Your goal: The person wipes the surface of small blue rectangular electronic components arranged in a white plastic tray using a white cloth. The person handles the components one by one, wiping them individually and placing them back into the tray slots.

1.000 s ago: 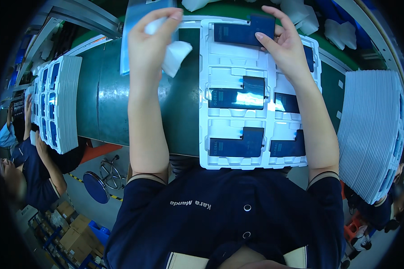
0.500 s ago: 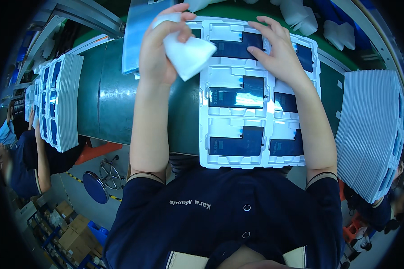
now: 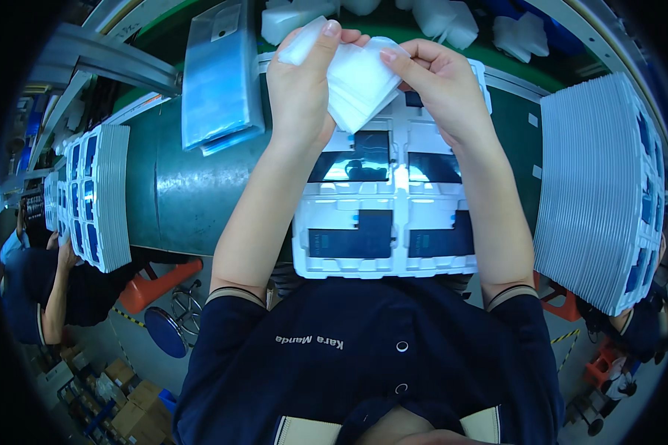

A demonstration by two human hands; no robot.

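Note:
My left hand [image 3: 293, 96] grips a small stack of thin white sheets [image 3: 360, 89], perhaps soft pouches, with the thumb on top. At the stack's right edge, my right hand [image 3: 449, 85] pinches the sheets between thumb and fingers. Both hands are raised over the far part of a white plastic tray [image 3: 399, 222]. In its compartments lie flat dark L-shaped pieces that look like phone batteries, one of them near the front left [image 3: 352, 241]. My hands and forearms hide the far compartments and part of the right side.
Clear blue plastic sleeves [image 3: 219, 96] lie left of my left hand. Tall stacks of filled white trays stand at the right [image 3: 590, 193] and left [image 3: 111, 196]. White bundles [image 3: 445, 22] sit along the far edge. Other people work at both sides; a round stool [image 3: 167, 330] stands at lower left.
My right hand has left the tray and now pinches the white sheets. My left hand has moved rightward with them, and they are more fanned out. The view has shifted slightly.

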